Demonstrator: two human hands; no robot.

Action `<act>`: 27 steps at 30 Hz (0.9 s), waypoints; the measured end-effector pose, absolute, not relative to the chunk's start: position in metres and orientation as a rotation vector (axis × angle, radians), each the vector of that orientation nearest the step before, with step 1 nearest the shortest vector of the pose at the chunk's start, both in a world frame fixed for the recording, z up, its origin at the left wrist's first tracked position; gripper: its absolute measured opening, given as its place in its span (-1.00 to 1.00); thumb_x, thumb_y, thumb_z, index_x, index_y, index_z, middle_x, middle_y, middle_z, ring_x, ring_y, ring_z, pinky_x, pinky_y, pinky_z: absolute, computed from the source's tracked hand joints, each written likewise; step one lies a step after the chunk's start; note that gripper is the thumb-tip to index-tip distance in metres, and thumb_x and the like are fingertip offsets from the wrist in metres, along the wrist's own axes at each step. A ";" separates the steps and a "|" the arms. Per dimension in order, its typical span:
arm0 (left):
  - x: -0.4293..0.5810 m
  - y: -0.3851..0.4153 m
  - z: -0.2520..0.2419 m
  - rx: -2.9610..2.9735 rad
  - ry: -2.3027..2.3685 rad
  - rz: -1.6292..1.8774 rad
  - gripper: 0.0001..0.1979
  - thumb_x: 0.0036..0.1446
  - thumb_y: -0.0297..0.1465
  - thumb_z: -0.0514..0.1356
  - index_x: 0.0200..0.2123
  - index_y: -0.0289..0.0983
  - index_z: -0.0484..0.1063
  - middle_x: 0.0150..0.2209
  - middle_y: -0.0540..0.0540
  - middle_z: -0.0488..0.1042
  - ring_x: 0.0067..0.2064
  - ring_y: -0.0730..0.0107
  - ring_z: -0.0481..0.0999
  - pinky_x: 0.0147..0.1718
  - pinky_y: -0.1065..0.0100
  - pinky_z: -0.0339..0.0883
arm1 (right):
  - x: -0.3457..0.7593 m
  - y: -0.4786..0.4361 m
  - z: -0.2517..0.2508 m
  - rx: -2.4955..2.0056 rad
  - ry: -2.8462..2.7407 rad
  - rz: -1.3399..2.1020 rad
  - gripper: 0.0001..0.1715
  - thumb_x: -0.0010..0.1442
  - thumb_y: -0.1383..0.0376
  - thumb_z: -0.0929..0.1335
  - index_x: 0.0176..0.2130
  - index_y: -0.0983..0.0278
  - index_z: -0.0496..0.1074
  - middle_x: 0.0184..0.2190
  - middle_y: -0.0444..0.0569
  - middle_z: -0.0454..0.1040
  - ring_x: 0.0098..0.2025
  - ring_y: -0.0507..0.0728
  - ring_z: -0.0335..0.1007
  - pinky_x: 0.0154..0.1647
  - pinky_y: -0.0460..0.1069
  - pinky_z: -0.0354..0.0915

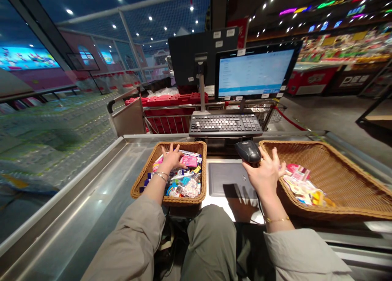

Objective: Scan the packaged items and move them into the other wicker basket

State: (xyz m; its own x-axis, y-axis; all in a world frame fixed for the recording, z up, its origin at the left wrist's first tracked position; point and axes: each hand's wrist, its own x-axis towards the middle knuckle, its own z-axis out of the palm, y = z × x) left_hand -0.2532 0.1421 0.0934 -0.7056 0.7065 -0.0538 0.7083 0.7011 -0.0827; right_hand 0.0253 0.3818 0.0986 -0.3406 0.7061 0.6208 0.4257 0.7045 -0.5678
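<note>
The left hand [171, 158] is open, fingers spread and pointing away from the person, over the packaged goods in the smaller wicker basket [204, 171]. A pink packet [190, 162] lies just beside its fingertips, and a clear container of small pale pieces [191, 189] lies nearer the person, to the right of that wrist. Whether the fingertips touch any packet is unclear. A silver-coloured bracelet [161, 175] circles the left wrist.

The right hand [266, 174] is at the black barcode scanner [248, 151], whose head juts out to the left of the thumb. Some of its fingers fan out toward the right; the scanner's handle is hidden, so how firmly it is gripped cannot be told. A thin gold-coloured bracelet [277, 220] sits on the right wrist.

To the right of this hand stands the larger wicker basket [346, 175], with a red-and-pink packet [298, 172] and other colourful packs in its near-left part. Between the hands lies a flat grey pad [225, 177], partly in the right hand's shadow. Beyond both hands are a black keyboard [225, 124] and a lit monitor [255, 71].
</note>
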 end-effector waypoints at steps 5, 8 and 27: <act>-0.242 0.147 0.107 1.328 2.987 -0.073 -0.46 0.03 0.04 0.38 -0.01 -0.14 0.56 0.49 -0.21 0.05 0.51 -0.38 -0.26 0.22 -0.65 -0.48 | 0.027 0.383 0.099 -0.861 -1.974 0.382 -0.65 0.12 0.03 0.38 -0.28 0.22 0.58 0.16 0.13 0.52 0.44 0.44 -0.01 0.37 0.54 -0.26; -0.233 0.152 0.119 1.348 3.077 -0.020 -0.48 0.07 0.02 0.37 0.01 -0.15 0.55 0.49 -0.20 0.05 0.52 -0.31 -0.27 0.25 -0.62 -0.51 | 0.028 0.383 0.101 -0.849 -1.969 0.367 -0.67 0.11 0.04 0.39 -0.30 0.22 0.58 0.19 0.12 0.50 0.46 0.45 -0.06 0.37 0.56 -0.28; -0.155 0.229 0.163 1.469 3.259 0.439 -0.39 0.14 -0.07 0.35 0.21 -0.13 0.41 0.53 -0.10 -0.19 0.51 -0.21 -0.51 0.31 -0.51 -0.69 | 0.060 0.396 0.121 -0.904 -2.046 0.129 -0.61 0.11 0.00 0.38 -0.24 0.19 0.64 0.35 0.12 0.30 0.52 0.53 -0.39 0.30 0.65 -0.42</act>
